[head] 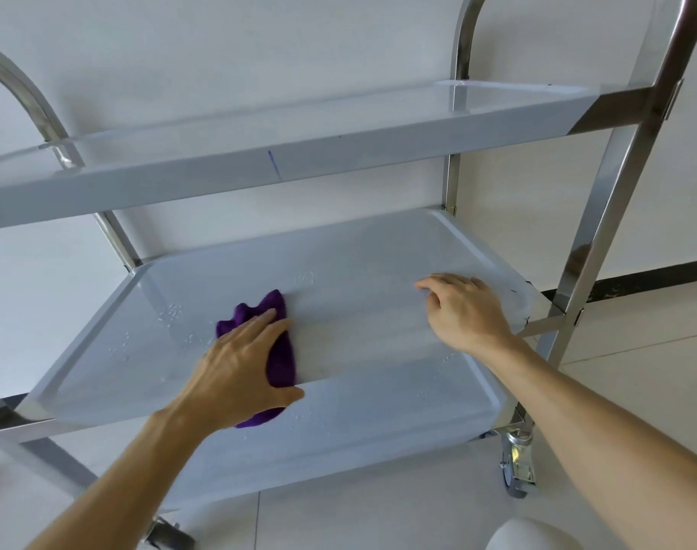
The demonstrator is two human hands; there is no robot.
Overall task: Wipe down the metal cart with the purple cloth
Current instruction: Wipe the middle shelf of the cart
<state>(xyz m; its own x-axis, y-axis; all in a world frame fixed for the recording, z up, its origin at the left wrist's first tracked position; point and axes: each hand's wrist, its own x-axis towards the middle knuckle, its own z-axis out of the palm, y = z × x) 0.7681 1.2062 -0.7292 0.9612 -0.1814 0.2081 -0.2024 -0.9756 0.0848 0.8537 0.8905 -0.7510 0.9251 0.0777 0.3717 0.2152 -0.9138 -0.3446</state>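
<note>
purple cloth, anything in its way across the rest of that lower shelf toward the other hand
Nothing visible. The purple cloth lies under the left hand; the lower metal shelf between it and the right hand holds only water droplets.

Left hand (239,367) palm down, fingers straight (thumb splayed right), arm extended. Right hand (463,311) palm down, fingers loosely curled, fingertips touching down, forearm bare.

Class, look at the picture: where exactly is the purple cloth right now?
The purple cloth lies on the cart's middle shelf, left of centre in the head view, pressed under the left hand, with water droplets just to its left.
</note>
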